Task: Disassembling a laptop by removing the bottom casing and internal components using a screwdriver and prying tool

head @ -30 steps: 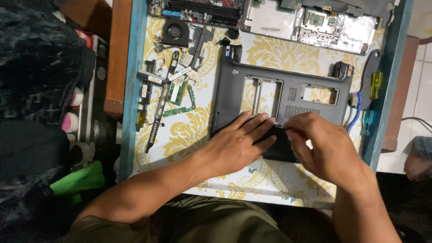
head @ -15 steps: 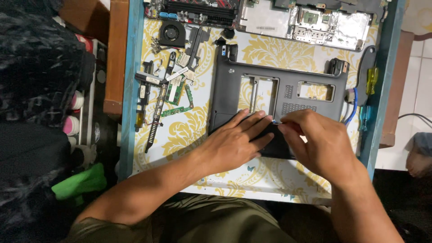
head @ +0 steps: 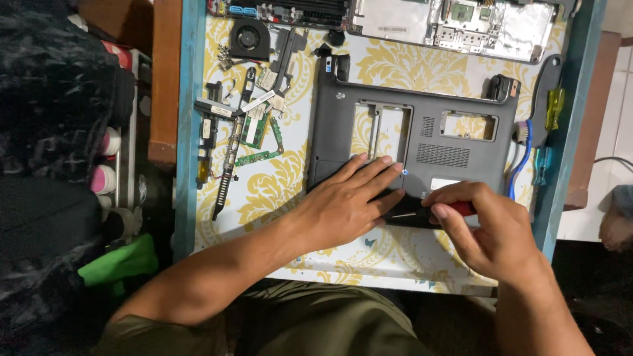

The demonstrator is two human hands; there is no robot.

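Note:
A dark grey laptop bottom case (head: 422, 135) with several cut-out openings lies on the yellow patterned tabletop (head: 277, 191). My left hand (head: 346, 201) lies flat on its near left corner, fingers spread and pressing down. My right hand (head: 491, 231) grips a small screwdriver with a red handle (head: 455, 209); its thin shaft points left toward the case's near edge, by my left fingertips.
Loose parts lie left of the case: a round fan (head: 249, 38), green circuit strips (head: 258, 132), metal hinges (head: 224, 175). A bare laptop board and frame (head: 455, 20) sits at the far edge. A blue brush (head: 521, 161) and other screwdrivers (head: 552, 109) lie at right.
The view has shifted slightly. My right hand has turned so that the red-handled screwdriver now shows; my left hand stays pressed on the case.

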